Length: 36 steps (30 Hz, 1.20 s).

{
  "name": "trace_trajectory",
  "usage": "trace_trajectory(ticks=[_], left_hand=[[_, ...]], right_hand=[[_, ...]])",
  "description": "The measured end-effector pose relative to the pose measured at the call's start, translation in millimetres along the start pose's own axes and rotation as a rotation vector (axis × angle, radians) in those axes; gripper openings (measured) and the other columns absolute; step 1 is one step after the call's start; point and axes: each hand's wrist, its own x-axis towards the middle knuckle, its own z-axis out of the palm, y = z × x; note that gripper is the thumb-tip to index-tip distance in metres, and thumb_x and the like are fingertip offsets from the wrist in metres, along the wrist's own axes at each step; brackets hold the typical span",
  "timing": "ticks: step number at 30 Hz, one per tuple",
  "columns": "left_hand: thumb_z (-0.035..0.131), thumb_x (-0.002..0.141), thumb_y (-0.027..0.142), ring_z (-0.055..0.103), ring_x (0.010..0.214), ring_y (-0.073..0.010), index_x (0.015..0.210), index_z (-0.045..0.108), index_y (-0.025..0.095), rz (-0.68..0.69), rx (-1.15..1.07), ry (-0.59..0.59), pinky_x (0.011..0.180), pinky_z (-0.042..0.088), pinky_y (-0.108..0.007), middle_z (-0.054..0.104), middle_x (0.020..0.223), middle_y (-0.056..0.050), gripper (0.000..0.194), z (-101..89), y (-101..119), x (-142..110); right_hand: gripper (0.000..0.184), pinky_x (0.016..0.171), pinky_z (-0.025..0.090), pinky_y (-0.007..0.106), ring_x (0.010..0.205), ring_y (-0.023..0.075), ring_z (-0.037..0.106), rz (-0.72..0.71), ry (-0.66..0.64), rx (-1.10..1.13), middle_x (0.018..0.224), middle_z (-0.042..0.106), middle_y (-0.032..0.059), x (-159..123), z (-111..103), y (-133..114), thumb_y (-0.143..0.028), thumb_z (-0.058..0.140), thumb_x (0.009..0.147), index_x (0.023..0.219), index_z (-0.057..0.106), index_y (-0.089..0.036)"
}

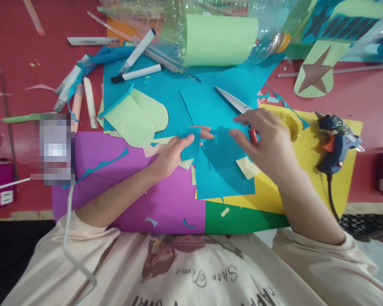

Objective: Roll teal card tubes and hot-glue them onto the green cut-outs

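My left hand (175,151) pinches a small piece of blue paper (189,146) between its thumb and fingers, above larger blue sheets. My right hand (264,142) is over a pair of scissors (231,98), thumb and index finger apart. The silver blades point up and left, and a bit of red handle (253,135) shows in the gap; the rest is hidden by the hand. Whether the fingers touch the scissors is unclear. Under my right hand lies a small pale yellow paper scrap (247,168) on a blue sheet (225,185).
Pale green rounded paper (137,117) lies left of centre. Markers (142,73) and plastic bottles (220,40) are at the back. To the right are a yellow tape roll (292,125) and a blue glue gun (333,153) with its cord. Purple paper (124,204) covers the front left.
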Motion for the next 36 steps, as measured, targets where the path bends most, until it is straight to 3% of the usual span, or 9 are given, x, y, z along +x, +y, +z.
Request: trace_trajectory(ticks=[2, 5, 7, 10, 16, 20, 24, 36], left_hand=[[0.050, 0.088, 0.049, 0.050, 0.125, -0.0229, 0.102, 0.069, 0.022, 0.028, 0.038, -0.011, 0.101, 0.042, -0.031, 0.064, 0.124, -0.004, 0.036, -4.3, -5, 1], [0.048, 0.089, 0.053, 0.045, 0.131, -0.0232, 0.114, 0.064, 0.022, 0.045, 0.048, -0.067, 0.108, 0.036, -0.033, 0.062, 0.128, -0.005, 0.043, -8.3, -10, 3], [0.046, 0.090, 0.055, 0.046, 0.131, -0.0234, 0.120, 0.061, 0.022, 0.057, 0.047, -0.112, 0.109, 0.036, -0.035, 0.062, 0.126, -0.005, 0.047, -9.1, -12, 4], [0.045, 0.091, 0.057, 0.051, 0.126, -0.0235, 0.126, 0.054, 0.025, 0.109, 0.089, -0.118, 0.103, 0.044, -0.036, 0.062, 0.124, -0.006, 0.048, -11.2, -13, 4], [0.057, 0.089, 0.044, 0.062, 0.105, -0.0156, 0.123, 0.047, 0.029, 0.475, 0.309, 0.092, 0.089, 0.053, -0.029, 0.058, 0.120, -0.005, 0.039, -22.0, -14, 3], [0.061, 0.088, 0.037, 0.065, 0.083, -0.0097, 0.114, 0.047, 0.025, 0.504, 0.435, 0.095, 0.072, 0.055, -0.022, 0.061, 0.103, -0.002, 0.032, -24.7, -15, 3], [0.064, 0.086, 0.033, 0.064, 0.079, -0.0084, 0.110, 0.049, 0.023, 0.523, 0.499, 0.047, 0.071, 0.055, -0.020, 0.062, 0.096, -0.001, 0.030, -24.0, -17, 3], [0.062, 0.086, 0.039, 0.063, 0.074, -0.0088, 0.130, 0.042, 0.032, 0.533, 0.573, 0.068, 0.069, 0.057, -0.022, 0.058, 0.107, -0.003, 0.048, -26.3, -16, 3]], right_hand=[[0.026, 0.072, 0.050, 0.032, 0.080, 0.0187, 0.063, -0.093, -0.157, 0.332, 0.088, 0.066, 0.0069, 2, 15, -10, -0.039, 0.049, 0.091, 0.089, 0.064, -0.019], [0.034, 0.053, 0.042, 0.024, 0.055, 0.0101, 0.054, -0.079, -0.330, 0.661, 0.071, 0.060, 0.0013, 4, 38, -21, -0.048, 0.051, 0.089, 0.076, 0.057, -0.017], [0.041, 0.045, 0.034, 0.022, 0.044, 0.0067, 0.045, -0.024, -0.381, 0.792, 0.055, 0.049, -0.0041, 5, 48, -26, -0.053, 0.052, 0.087, 0.065, 0.047, -0.019], [0.048, 0.041, 0.029, 0.021, 0.039, 0.0049, 0.039, 0.049, -0.347, 0.911, 0.046, 0.041, -0.0072, 6, 54, -26, -0.058, 0.055, 0.084, 0.058, 0.038, -0.020], [0.052, 0.037, 0.029, 0.020, 0.035, 0.0057, 0.041, 0.181, -0.198, 0.977, 0.038, 0.044, -0.0070, 9, 52, -15, -0.066, 0.058, 0.077, 0.058, 0.040, -0.021], [0.051, 0.037, 0.031, 0.020, 0.034, 0.0062, 0.043, 0.209, -0.175, 0.997, 0.039, 0.048, -0.0066, 10, 54, -13, -0.065, 0.060, 0.076, 0.059, 0.041, -0.021], [0.049, 0.038, 0.033, 0.020, 0.036, 0.0064, 0.045, 0.197, -0.171, 0.999, 0.039, 0.047, -0.0071, 9, 55, -13, -0.063, 0.061, 0.076, 0.060, 0.042, -0.021], [0.047, 0.039, 0.032, 0.021, 0.037, 0.0059, 0.043, 0.151, -0.196, 0.963, 0.044, 0.044, -0.0070, 9, 55, -14, -0.056, 0.063, 0.079, 0.060, 0.040, -0.021]])
